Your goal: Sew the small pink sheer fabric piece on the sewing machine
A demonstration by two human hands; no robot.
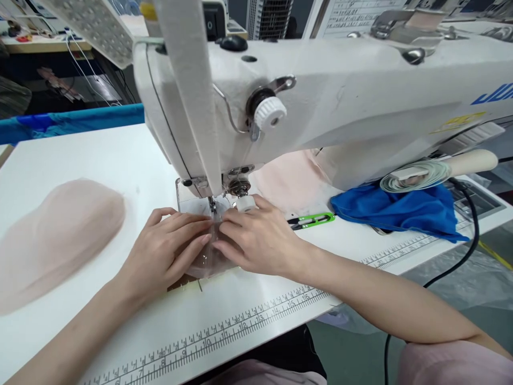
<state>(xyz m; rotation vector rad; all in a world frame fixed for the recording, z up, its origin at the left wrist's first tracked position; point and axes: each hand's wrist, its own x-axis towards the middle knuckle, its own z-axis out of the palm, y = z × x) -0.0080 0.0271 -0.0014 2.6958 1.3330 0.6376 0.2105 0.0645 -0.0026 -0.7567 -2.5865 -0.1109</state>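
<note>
A white industrial sewing machine (340, 101) stands over the white table (100, 160). Under its needle (212, 206) lies a small sheer pinkish piece of fabric (208, 259). My left hand (168, 251) rests flat on that fabric, its fingers stretched toward the needle. My right hand (256, 240) presses on the fabric from the right, with its fingers lying flat and together just beside the presser foot. The fingertips of both hands nearly meet in front of the needle.
A stack of sheer pink fabric pieces (52, 235) lies at the left. Green-handled thread snips (312, 220) sit right of my right hand, by a blue cloth (396, 208) and a tape roll (417, 176). Pink fabric (292, 182) lies behind the needle. A black cable (452, 267) hangs off the right edge.
</note>
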